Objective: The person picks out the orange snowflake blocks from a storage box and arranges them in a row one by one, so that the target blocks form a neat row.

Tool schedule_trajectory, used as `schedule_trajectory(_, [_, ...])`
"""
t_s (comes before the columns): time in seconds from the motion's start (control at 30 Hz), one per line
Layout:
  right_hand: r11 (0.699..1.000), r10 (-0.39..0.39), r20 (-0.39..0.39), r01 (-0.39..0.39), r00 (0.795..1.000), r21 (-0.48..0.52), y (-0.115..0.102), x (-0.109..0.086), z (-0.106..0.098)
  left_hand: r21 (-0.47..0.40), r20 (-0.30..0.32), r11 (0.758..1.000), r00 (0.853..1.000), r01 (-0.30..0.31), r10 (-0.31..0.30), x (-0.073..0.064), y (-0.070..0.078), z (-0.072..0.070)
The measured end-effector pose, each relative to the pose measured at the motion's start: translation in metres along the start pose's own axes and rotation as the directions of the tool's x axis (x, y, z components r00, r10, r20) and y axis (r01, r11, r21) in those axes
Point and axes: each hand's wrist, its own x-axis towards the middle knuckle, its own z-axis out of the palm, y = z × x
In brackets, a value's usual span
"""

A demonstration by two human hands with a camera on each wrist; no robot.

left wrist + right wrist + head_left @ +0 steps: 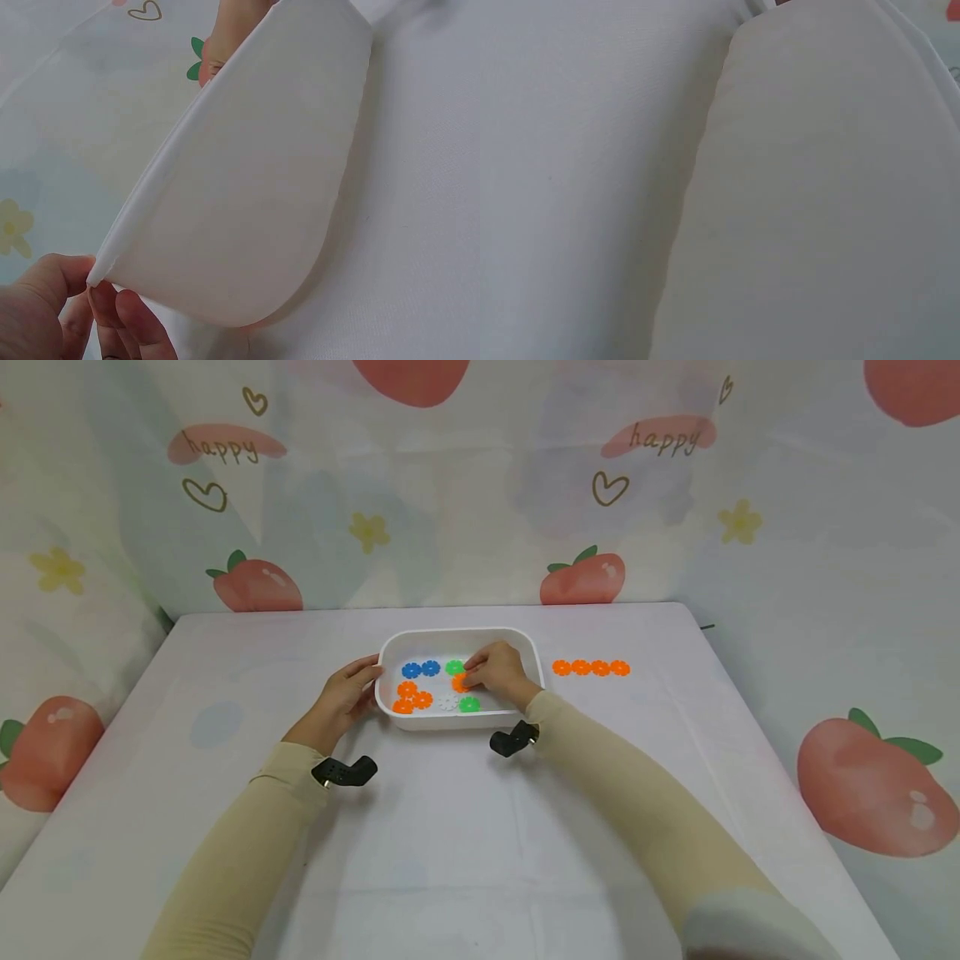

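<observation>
Pale cloth printed with red fruit, yellow flowers, gold hearts and the word "happy" [480, 485] forms the backdrop to a desk draped in white fabric [450, 860], where a person works with both arms stretched forward. Long beige sleeves [645, 785] cover the arms, and a black wrist mount [345, 771] shows at each cuff. Between the hands sits a white, shallow, round-cornered plastic tray [457, 723], toward the far side of the desk. At its left end, the left hand [341, 697] has its grip closed on the rim, thumb on one side and fingers on the other, as the left wrist view shows. Inside the tray, the right hand [501, 672] has a nearly closed grip, thumb and forefinger pinching an orange notched plastic disc [458, 683]. To the right of the tray, four orange flower-shaped discs [582, 667] lie in a straight row on the desk. Around the right hand's fingertips, the tray holds a cluster of orange discs [407, 690] near left, a pair of blue discs [431, 668] far left, a green disc [453, 667] just beyond the pinched one, another green disc [469, 704] by the near wall, and a whitish piece [448, 702] beside it.
</observation>
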Motion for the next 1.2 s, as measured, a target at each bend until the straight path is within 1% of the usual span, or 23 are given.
schedule_trajectory(0.17, [0.999,0.03,0.015,-0.031,0.999,0.026,0.005,0.0,-0.006,-0.004,0.002,1.0,1.0,-0.006,0.006,-0.001,0.0,0.001])
schedule_trajectory(0.3, [0.998,0.051,0.031,-0.052,0.998,0.042,0.005,-0.001,-0.011,-0.004,0.001,1.0,1.0,-0.005,0.005,-0.002,0.0,0.001])
schedule_trajectory(0.53, [0.999,0.053,0.032,-0.052,0.998,-0.013,0.008,0.003,-0.017,0.003,0.007,1.0,1.0,-0.002,0.002,-0.002,0.001,0.001])
schedule_trajectory(0.7, [0.997,0.064,0.03,-0.063,0.997,-0.042,0.003,0.0,-0.02,0.009,0.004,1.0,1.0,-0.002,0.002,-0.002,0.001,0.001])
schedule_trajectory(0.9, [0.993,0.048,0.02,-0.046,0.999,-0.111,-0.005,-0.006,-0.026,0.001,-0.005,1.0,1.0,0.004,-0.004,0.0,0.0,0.001])
schedule_trajectory(1.0, [0.991,0.044,0.033,-0.04,0.998,-0.125,-0.008,-0.009,-0.03,-0.002,-0.008,1.0,1.0,0.008,-0.008,0.0,0.0,0.001])
schedule_trajectory(1.07, [0.992,0.047,0.05,-0.041,0.998,-0.117,-0.01,-0.011,-0.033,0.0,-0.009,1.0,1.0,0.011,-0.011,0.0,0.0,0.001])
schedule_trajectory(1.2, [0.997,0.061,0.086,-0.057,0.994,-0.057,-0.013,-0.015,-0.039,0.004,-0.012,1.0,1.0,0.009,-0.009,-0.001,0.001,0.002])
